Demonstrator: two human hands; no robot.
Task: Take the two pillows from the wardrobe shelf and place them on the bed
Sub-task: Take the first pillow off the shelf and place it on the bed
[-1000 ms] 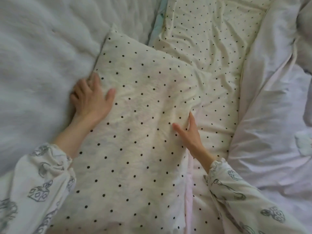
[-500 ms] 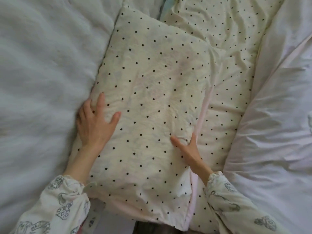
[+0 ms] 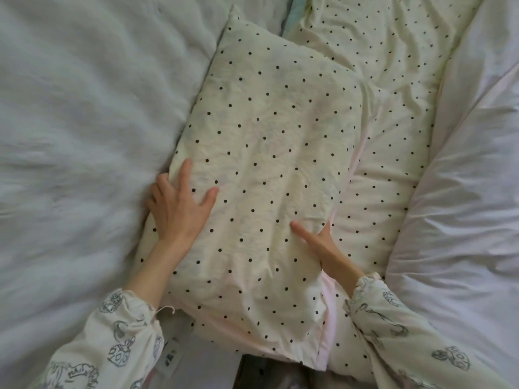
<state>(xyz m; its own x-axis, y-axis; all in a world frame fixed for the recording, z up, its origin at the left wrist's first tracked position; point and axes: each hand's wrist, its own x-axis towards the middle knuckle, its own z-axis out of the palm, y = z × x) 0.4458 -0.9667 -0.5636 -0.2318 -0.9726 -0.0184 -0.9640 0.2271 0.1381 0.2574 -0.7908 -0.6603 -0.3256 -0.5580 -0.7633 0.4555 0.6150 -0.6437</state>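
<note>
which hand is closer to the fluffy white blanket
Left. The left hand holds the dotted pillow at its edge beside the fluffy blanket; the right hand holds the opposite edge, farther off.

A fluffy white blanket lies left, a crumpled pale duvet right.
</note>
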